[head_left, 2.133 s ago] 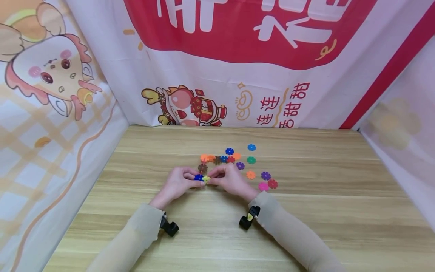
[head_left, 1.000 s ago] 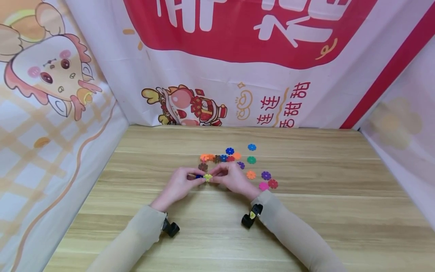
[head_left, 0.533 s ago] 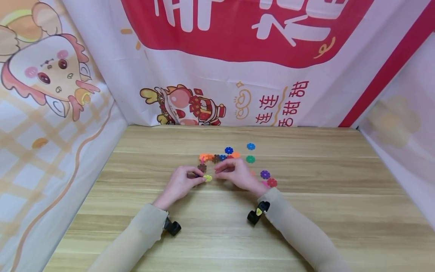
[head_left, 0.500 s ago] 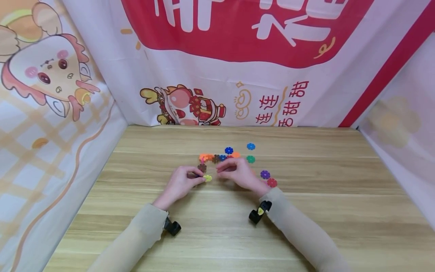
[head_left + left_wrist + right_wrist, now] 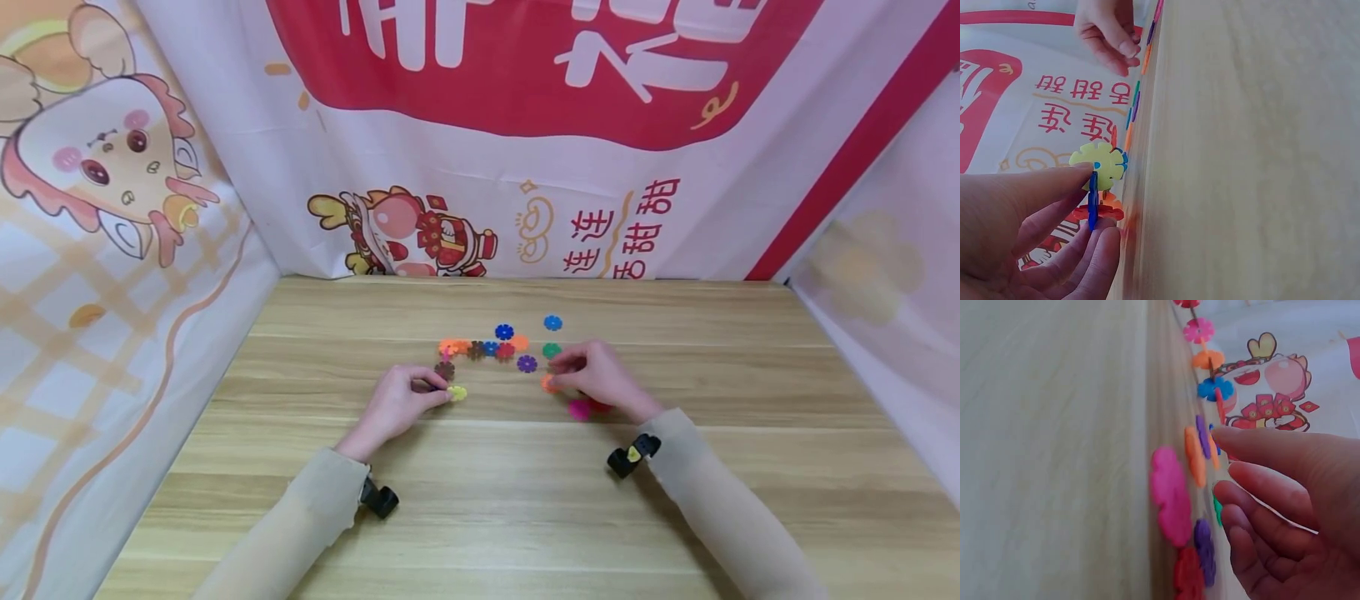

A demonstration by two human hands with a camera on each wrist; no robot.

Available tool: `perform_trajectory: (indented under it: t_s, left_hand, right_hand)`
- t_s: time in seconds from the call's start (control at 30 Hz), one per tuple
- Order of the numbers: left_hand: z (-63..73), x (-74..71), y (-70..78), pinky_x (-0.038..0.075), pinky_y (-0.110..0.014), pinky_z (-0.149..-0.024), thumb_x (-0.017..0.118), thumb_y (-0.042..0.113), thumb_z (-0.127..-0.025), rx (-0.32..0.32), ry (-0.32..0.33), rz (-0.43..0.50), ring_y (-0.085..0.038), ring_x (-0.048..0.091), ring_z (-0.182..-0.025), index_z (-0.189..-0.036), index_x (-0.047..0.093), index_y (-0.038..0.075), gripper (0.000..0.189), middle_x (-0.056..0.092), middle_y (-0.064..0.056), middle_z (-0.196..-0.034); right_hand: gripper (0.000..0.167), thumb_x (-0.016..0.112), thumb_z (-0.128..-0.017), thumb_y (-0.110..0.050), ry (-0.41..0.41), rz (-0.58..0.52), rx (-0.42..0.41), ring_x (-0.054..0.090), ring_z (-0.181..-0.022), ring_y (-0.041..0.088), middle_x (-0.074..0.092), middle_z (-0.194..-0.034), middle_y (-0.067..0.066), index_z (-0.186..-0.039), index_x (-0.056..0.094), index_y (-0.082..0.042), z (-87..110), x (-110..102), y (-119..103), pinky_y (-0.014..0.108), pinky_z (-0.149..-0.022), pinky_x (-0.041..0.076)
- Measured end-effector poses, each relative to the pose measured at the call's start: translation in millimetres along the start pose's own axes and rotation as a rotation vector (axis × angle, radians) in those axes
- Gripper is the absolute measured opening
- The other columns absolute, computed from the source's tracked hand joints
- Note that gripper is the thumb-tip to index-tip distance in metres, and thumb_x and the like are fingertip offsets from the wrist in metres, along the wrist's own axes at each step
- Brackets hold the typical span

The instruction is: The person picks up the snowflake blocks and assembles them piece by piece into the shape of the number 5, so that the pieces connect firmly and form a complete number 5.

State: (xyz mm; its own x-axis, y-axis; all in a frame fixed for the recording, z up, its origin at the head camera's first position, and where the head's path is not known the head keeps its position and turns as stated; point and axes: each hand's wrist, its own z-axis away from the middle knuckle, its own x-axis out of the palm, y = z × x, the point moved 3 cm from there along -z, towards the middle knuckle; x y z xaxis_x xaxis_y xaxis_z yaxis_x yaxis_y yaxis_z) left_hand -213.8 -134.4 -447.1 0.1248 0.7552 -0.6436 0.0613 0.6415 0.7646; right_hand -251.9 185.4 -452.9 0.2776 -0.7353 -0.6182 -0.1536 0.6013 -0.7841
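In the left wrist view my left hand (image 5: 396, 407) pinches a dark blue notched plastic snowflake disc (image 5: 1093, 201) between thumb and fingers. Slotted onto its edge is a yellow disc (image 5: 457, 392). A brown disc (image 5: 445, 369) lies just beyond them, at the near end of a row of joined discs. My right hand (image 5: 600, 379) is over the loose discs on the right, fingers loosely bent and holding nothing. Its fingertips overlap an orange disc (image 5: 549, 383) in the head view; the right wrist view shows a gap between thumb and fingers.
The joined row runs right through orange (image 5: 450, 347), brown, blue (image 5: 491, 349) and red (image 5: 506, 351) discs. Loose discs around my right hand include purple (image 5: 527, 364), green (image 5: 551, 350), light blue (image 5: 552, 322) and pink (image 5: 580, 410). A printed cloth (image 5: 420, 150) hangs behind the wooden table (image 5: 480, 517).
My right hand has let go of the yellow disc and moved right to the loose discs. My left hand stays nearly still, keeping its pinch.
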Motion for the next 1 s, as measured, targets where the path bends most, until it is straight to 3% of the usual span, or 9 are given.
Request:
perform_trajectory:
  t_s: [0.27, 0.6, 0.77, 1.0]
  left_hand:
    - [-0.9, -0.6, 0.2, 0.049, -0.035, -0.072, 0.086, 0.024, -0.084, -0.012, -0.01, 0.022, -0.017, 0.062, -0.083, -0.092, 0.08, 0.02, 0.011, 0.071, 0.001, -0.104]
    - [-1.2, -0.1, 0.4, 0.051, -0.034, -0.067, 0.086, 0.022, -0.085, -0.009, -0.018, 0.049, -0.016, 0.063, -0.079, -0.091, 0.08, 0.019, 0.01, 0.071, 0.001, -0.1]
    - [-1.2, -0.3, 0.7, 0.05, -0.034, -0.066, 0.086, 0.023, -0.085, -0.014, -0.02, 0.049, -0.017, 0.062, -0.079, -0.091, 0.08, 0.019, 0.01, 0.071, 0.001, -0.101]
    - [-1.1, -0.5, 1.2, 0.051, -0.034, -0.069, 0.086, 0.023, -0.085, -0.008, -0.021, 0.048, -0.016, 0.063, -0.081, -0.09, 0.08, 0.02, 0.009, 0.071, 0.001, -0.101]
  right_hand:
    - [0.027, 0.087, -0.083, -0.022, -0.026, 0.1, 0.017, 0.06, -0.083, 0.02, 0.068, -0.093, -0.001, -0.106, 0.078, -0.011, 3.9, 2, 2, 0.035, -0.075, 0.052]
    - [0.019, 0.082, -0.089, -0.022, -0.015, 0.019, 0.016, 0.065, -0.08, 0.018, 0.071, -0.092, -0.003, -0.104, 0.076, -0.014, 2.8, 10, -5, 0.034, -0.07, 0.056]
    - [0.022, 0.081, -0.09, -0.028, -0.053, -0.095, 0.014, 0.068, -0.079, 0.018, 0.074, -0.09, -0.002, -0.106, 0.077, -0.014, 0.0, 25, -19, 0.035, -0.069, 0.057]
    - [0.024, 0.078, -0.093, -0.02, -0.156, -0.345, 0.03, 0.072, -0.078, 0.024, 0.076, -0.092, 0.006, -0.111, 0.075, -0.006, -8.2, 61, -32, 0.036, -0.071, 0.06]
